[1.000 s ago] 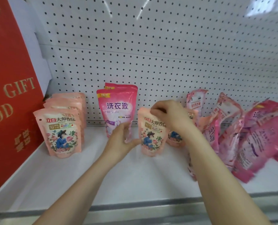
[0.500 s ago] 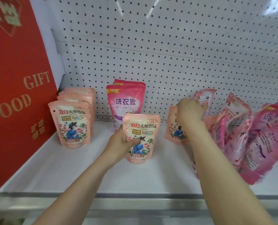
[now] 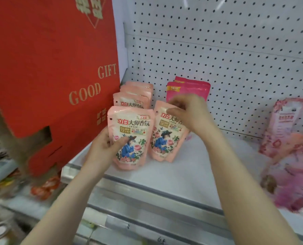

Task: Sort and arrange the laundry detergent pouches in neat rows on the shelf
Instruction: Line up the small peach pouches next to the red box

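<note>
Two peach pouches with a figure in blue stand side by side near the front left of the white shelf (image 3: 182, 177). My left hand (image 3: 106, 144) grips the left peach pouch (image 3: 132, 137) by its left edge, thumb across its front. My right hand (image 3: 188, 112) pinches the top of the right peach pouch (image 3: 166, 138). Behind the left one stands a row of several more peach pouches (image 3: 134, 98). Two bright pink pouches (image 3: 189, 87) stand upright at the back, partly hidden by my right hand.
A big red gift box (image 3: 49, 71) marked GOOD GIFT closes off the shelf's left end. A white pegboard (image 3: 218, 59) forms the back wall. A loose heap of pink pouches (image 3: 292, 147) leans at the right. A metal rail (image 3: 156, 197) runs along the front edge.
My left hand carried its peach pouch left to the front of the peach row. My right hand brought a second peach pouch from the right and set it beside it. The camera swung left.
</note>
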A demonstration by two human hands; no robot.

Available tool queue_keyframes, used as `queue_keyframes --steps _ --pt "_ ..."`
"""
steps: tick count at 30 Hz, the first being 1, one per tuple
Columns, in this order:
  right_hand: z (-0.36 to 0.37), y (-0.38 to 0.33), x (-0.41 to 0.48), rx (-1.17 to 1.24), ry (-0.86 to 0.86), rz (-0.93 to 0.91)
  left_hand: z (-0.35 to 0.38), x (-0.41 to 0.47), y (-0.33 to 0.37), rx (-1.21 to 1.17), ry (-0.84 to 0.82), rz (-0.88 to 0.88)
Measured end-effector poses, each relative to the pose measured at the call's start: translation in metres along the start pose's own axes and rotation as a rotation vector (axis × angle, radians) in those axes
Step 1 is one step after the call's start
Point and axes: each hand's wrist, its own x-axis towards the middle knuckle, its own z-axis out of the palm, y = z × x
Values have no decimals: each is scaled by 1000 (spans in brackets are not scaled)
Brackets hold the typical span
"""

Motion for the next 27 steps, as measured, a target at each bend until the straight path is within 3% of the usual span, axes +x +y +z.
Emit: queue_keyframes --steps 8,16,23,27 --pt "68 -52 45 103 -68 -247 -29 -16 -3 6 74 -26" --pt "86 -42 58 70 -153 -203 -29 -15 -5 0 68 -38" --pt "49 -34 32 248 125 -252 -18 4 -5 27 28 -15" --pt "43 -35 9 188 -98 -268 -9 20 -8 71 53 16"
